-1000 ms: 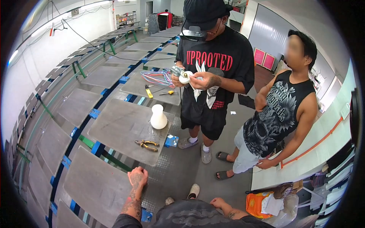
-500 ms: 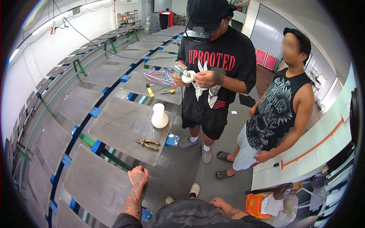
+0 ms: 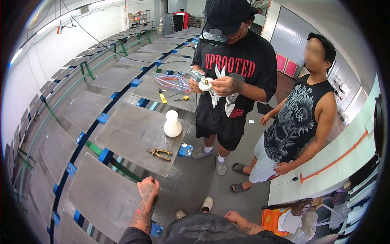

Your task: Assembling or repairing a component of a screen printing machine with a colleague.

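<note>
My left hand (image 3: 148, 188) is closed in a loose fist at the corner of the nearest grey flat panel (image 3: 101, 195), and nothing shows in it. Low beside my body hangs my right hand (image 3: 232, 216), its fingers curled, with no object visible in them. On the panel ahead lie yellow-and-black pliers (image 3: 159, 153), jaws pointing left. A white hourglass-shaped vessel (image 3: 173, 126) stands behind them. Across from me, a co-worker in a black cap holds a white disc (image 3: 205, 84) with a brass fitting, a grey metal part (image 3: 197, 75) and white strips (image 3: 215, 97).
The panel beyond carries a yellow cutter (image 3: 162, 96), a yellow-handled screwdriver (image 3: 183, 98) and coiled coloured tubing (image 3: 172, 81). A person in a sleeveless shirt (image 3: 296, 110) stands at the right. Blue brackets (image 3: 186, 150) join the panels. An orange bag (image 3: 273, 219) sits by the wall.
The view has shifted slightly, so the scene sits a little farther right. My hands keep their places. The person at the right has tilted their head, and the co-worker still handles the disc.
</note>
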Motion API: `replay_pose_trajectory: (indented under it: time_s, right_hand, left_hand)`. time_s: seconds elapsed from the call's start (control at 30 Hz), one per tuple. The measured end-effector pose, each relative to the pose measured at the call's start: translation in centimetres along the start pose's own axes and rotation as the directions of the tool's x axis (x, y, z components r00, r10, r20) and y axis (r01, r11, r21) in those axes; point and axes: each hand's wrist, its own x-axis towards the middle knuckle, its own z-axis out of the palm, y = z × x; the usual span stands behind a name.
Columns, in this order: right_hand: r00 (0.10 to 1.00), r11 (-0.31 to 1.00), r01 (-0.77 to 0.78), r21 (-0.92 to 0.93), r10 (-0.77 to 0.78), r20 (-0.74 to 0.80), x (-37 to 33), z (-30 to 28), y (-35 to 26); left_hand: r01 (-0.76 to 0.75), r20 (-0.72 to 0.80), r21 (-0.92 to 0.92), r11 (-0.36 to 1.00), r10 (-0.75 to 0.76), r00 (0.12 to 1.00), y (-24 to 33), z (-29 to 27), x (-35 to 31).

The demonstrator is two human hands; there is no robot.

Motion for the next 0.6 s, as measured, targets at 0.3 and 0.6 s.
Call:
replay_pose_trajectory:
  time_s: [0.3,0.6]
  right_hand:
    - [0.998,0.999,0.047,-0.024,-0.046,0.038,0.6,-0.7,-0.4]
    - [1.0,0.999,0.019,0.027,-0.02,0.02,1.6,-0.6,-0.3]
  left_hand:
    - [-0.006,-0.017,0.006,1.0,0.006,1.0,-0.3,0.0,0.1]
    - [-0.019,-0.038,0.001,1.0,0.019,0.999,-0.1,0.1,0.5]
